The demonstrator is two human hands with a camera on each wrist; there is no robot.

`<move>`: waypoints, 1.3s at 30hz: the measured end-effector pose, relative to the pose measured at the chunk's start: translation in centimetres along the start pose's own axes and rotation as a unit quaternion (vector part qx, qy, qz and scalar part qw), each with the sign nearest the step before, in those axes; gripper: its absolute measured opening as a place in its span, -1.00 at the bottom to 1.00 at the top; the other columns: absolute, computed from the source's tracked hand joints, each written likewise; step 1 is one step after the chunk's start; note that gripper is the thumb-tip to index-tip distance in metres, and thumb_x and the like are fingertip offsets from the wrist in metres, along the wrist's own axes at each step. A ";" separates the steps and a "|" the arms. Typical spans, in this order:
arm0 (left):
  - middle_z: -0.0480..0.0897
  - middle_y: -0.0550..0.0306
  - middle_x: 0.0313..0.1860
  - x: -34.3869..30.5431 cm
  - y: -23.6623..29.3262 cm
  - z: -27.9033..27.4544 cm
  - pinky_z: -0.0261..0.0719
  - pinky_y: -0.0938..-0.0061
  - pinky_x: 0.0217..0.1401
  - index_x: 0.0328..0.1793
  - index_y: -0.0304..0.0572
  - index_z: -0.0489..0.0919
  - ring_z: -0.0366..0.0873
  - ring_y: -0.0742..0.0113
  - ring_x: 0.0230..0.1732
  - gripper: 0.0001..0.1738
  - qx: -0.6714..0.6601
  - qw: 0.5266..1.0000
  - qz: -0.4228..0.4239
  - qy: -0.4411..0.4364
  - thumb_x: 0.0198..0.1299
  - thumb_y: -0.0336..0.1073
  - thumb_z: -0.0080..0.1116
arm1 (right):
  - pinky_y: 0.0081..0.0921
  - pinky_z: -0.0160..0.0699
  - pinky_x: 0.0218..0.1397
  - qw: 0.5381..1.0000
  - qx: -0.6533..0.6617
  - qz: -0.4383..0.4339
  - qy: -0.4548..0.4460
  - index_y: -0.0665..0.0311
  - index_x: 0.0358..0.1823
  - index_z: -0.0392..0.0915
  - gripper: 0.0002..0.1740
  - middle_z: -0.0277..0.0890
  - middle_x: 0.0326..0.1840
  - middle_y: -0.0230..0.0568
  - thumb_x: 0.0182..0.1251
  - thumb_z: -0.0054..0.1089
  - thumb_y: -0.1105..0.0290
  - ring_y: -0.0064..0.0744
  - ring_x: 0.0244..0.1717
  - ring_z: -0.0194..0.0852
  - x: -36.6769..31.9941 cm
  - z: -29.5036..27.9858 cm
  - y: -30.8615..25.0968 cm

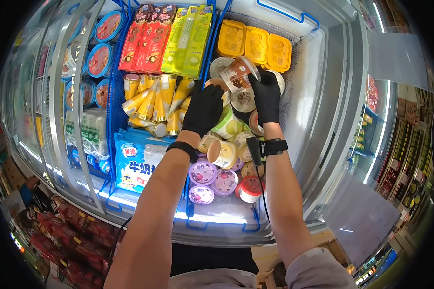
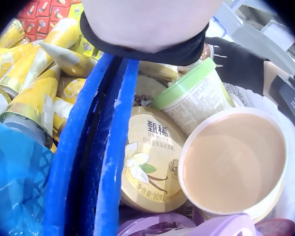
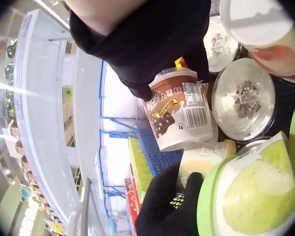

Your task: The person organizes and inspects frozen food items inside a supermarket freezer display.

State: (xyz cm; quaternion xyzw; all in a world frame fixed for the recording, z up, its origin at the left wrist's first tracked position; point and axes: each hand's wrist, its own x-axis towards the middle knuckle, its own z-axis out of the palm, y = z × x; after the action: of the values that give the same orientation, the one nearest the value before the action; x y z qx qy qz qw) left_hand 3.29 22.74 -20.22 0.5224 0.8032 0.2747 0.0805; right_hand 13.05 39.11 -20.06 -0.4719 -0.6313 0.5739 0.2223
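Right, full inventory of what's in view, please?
Freezer: 1, white, centre
Baskets: at least 2, blue, inside freezer
Blue-rimmed tubs: several, reddish tops, far left
Boxes: many, red and green, far end, left
Cones: many, yellow, nearer than the boxes
Blue bag: at least 1, blue, near end, left
Yellow tubs: 3, yellow, far end, right
Brown cup: 1, brown and white, by the yellow tubs
Clear-lidded tubs: at least 2, whitish, beside it
Green cup: at least 1, green and white, middle right
Purple tubs: at least 3, purple, near end
Red tub: 1, red, beside them
Shelves: several, colours unclear, right edge
Left hand: 1, black-gloved, beside cones
Right hand: 1, black-gloved, holding brown cup
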 end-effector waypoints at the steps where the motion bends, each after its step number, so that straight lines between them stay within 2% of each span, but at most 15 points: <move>1: 0.57 -0.05 -0.04 0.2 0.0 -0.2 0.11 0.04 0.45 0.04 -0.20 0.49 0.49 0.02 0.06 -0.69 0.001 1.000 -0.001 0.003 0.14 -0.36 0.07 | -0.50 0.44 -0.13 0.999 -0.024 -0.047 -0.001 0.39 -0.07 0.49 -0.56 0.57 -0.24 -0.18 0.09 0.37 0.28 -0.43 -0.26 0.48 -0.1 0.5 -0.5; 3: 0.56 -0.05 -0.01 0.3 0.2 -0.5 0.14 0.07 0.43 0.07 -0.19 0.48 0.48 0.03 0.06 -0.67 0.000 1.000 0.014 -0.001 0.15 -0.35 0.06 | -0.49 0.43 -0.11 0.990 -0.078 -0.119 0.005 0.33 -0.09 0.51 -0.63 0.57 -0.22 -0.21 0.11 0.35 0.31 -0.42 -0.24 0.47 -0.5 1.1 -1.3; 6: 0.56 0.02 -0.15 0.3 0.3 -0.4 0.17 0.12 0.36 -0.15 -0.19 0.49 0.47 0.11 0.02 -0.80 -0.009 1.000 0.007 0.022 0.08 -0.37 0.02 | -0.49 0.43 -0.10 0.990 -0.006 -0.141 0.017 0.34 -0.11 0.52 -0.66 0.57 -0.21 -0.20 0.14 0.33 0.33 -0.42 -0.24 0.47 -0.4 1.3 -1.5; 10: 0.56 0.03 -0.15 0.2 0.2 -0.6 0.20 0.15 0.32 -0.19 -0.19 0.49 0.48 0.15 0.01 -0.82 -0.002 0.999 0.018 0.045 0.05 -0.38 0.04 | -0.56 0.43 -0.10 0.992 0.025 -0.116 0.042 0.39 -0.09 0.48 -0.69 0.53 -0.19 -0.20 0.23 0.25 0.35 -0.44 -0.21 0.48 0.4 1.3 -1.2; 12: 0.56 0.03 -0.14 0.3 0.3 -0.9 0.30 0.22 0.26 -0.15 -0.20 0.50 0.48 0.16 0.02 -0.77 0.018 1.000 0.000 -0.014 0.01 -0.40 0.07 | -0.37 0.59 0.07 0.966 0.247 0.056 -0.044 0.39 0.04 0.41 -0.71 0.46 -0.04 -0.15 0.36 0.06 0.39 -0.34 0.00 0.48 0.0 0.9 -1.8; 14: 0.56 0.03 -0.15 -0.1 0.2 -0.3 0.34 0.27 0.22 -0.13 -0.21 0.50 0.48 0.16 0.03 -0.74 0.000 1.000 -0.006 0.012 -0.01 -0.40 0.08 | -0.17 0.58 0.17 0.900 0.381 0.138 -0.161 0.37 0.14 0.34 -0.67 0.42 0.07 -0.13 0.43 -0.07 0.37 -0.24 0.12 0.45 0.4 0.7 -1.4; 18: 0.56 0.02 -0.15 0.5 0.5 -1.0 0.45 0.39 0.11 -0.08 -0.23 0.51 0.47 0.15 0.05 -0.67 -0.004 0.999 0.022 0.029 -0.05 -0.42 0.09 | -0.13 0.47 0.26 0.859 0.420 0.211 -0.202 0.31 0.21 0.31 -0.63 0.42 0.15 -0.18 0.47 -0.14 0.31 -0.24 0.19 0.41 0.1 0.8 0.0; 26: 0.56 0.05 -0.14 0.1 0.2 -0.1 0.22 0.18 0.33 -0.14 -0.23 0.52 0.45 0.17 0.05 -0.75 0.009 1.000 0.016 0.008 0.00 -0.40 0.05 | -0.26 0.43 0.28 0.971 0.098 0.022 -0.219 0.33 0.16 0.37 -0.66 0.48 0.09 -0.21 0.41 -0.06 0.39 -0.33 0.17 0.42 -1.6 1.0 -0.2; 28: 0.55 0.03 -0.17 0.0 -0.1 0.1 0.24 0.18 0.31 -0.15 -0.23 0.52 0.46 0.13 0.01 -0.77 -0.003 0.997 0.034 0.070 0.04 -0.39 0.03 | -0.56 0.47 0.10 0.978 -0.017 -0.046 -0.204 0.44 0.04 0.44 -0.63 0.55 -0.01 -0.21 0.18 0.21 0.61 -0.51 0.01 0.48 -2.3 1.0 -1.6; 29: 0.55 0.03 -0.17 -0.1 -0.2 0.2 0.24 0.18 0.31 -0.15 -0.23 0.52 0.46 0.13 0.01 -0.77 -0.001 0.997 0.035 0.069 0.04 -0.39 0.03 | -0.59 0.47 0.07 0.941 0.270 0.057 -0.197 0.44 0.01 0.45 -0.66 0.57 -0.10 -0.21 0.17 0.21 0.60 -0.51 -0.06 0.50 -1.8 1.6 0.1; 33: 0.54 0.00 -0.19 -0.1 -0.1 0.3 0.25 0.16 0.30 -0.13 -0.22 0.51 0.48 0.08 -0.04 -0.78 -0.053 0.998 -0.015 0.019 0.09 -0.38 0.01 | -0.59 0.48 0.04 0.984 0.093 -0.004 -0.154 0.46 0.03 0.43 -0.64 0.58 -0.15 -0.22 0.17 0.19 0.62 -0.50 -0.09 0.52 -1.8 0.2 1.7; 35: 0.54 -0.01 -0.19 -0.1 0.0 0.0 0.26 0.16 0.29 -0.12 -0.22 0.51 0.49 0.07 -0.05 -0.79 -0.048 0.999 -0.020 0.010 0.10 -0.38 0.00 | -0.58 0.48 0.03 0.941 0.304 0.039 -0.142 0.46 0.03 0.43 -0.63 0.59 -0.14 -0.21 0.15 0.20 0.62 -0.48 -0.09 0.53 -2.2 0.0 1.5; 36: 0.56 -0.03 -0.12 -0.1 -0.1 -0.1 0.31 0.16 0.25 -0.05 -0.21 0.51 0.50 0.03 -0.04 -0.74 -0.050 0.998 -0.021 0.011 0.11 -0.37 0.04 | -0.58 0.48 0.03 0.941 0.304 0.040 -0.142 0.46 0.03 0.43 -0.63 0.59 -0.14 -0.21 0.15 0.20 0.62 -0.48 -0.09 0.53 -2.4 -0.1 1.4; 38: 0.57 -0.05 -0.04 -0.3 -0.2 0.1 0.36 0.17 0.21 0.02 -0.20 0.52 0.52 0.00 -0.02 -0.69 -0.052 0.998 -0.021 0.011 0.12 -0.36 0.07 | -0.54 0.47 0.05 0.988 0.094 -0.041 -0.113 0.45 0.04 0.44 -0.63 0.59 -0.08 -0.18 0.16 0.19 0.63 -0.46 -0.06 0.53 -2.9 -0.7 1.3; 39: 0.58 -0.05 -0.06 -0.3 -0.3 0.2 0.34 0.17 0.23 0.02 -0.19 0.53 0.52 -0.01 -0.02 -0.69 -0.055 0.998 -0.010 0.033 0.12 -0.36 0.08 | -0.54 0.47 0.05 0.989 0.093 -0.041 -0.110 0.45 0.04 0.44 -0.63 0.59 -0.08 -0.18 0.16 0.19 0.63 -0.46 -0.06 0.53 -3.2 -1.0 1.3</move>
State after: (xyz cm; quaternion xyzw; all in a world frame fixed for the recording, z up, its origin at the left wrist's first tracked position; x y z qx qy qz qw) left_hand 3.25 22.49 -20.55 0.4999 0.7942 0.3348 0.0853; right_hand 15.76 36.77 -20.22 -0.3571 -0.6142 0.6691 0.2178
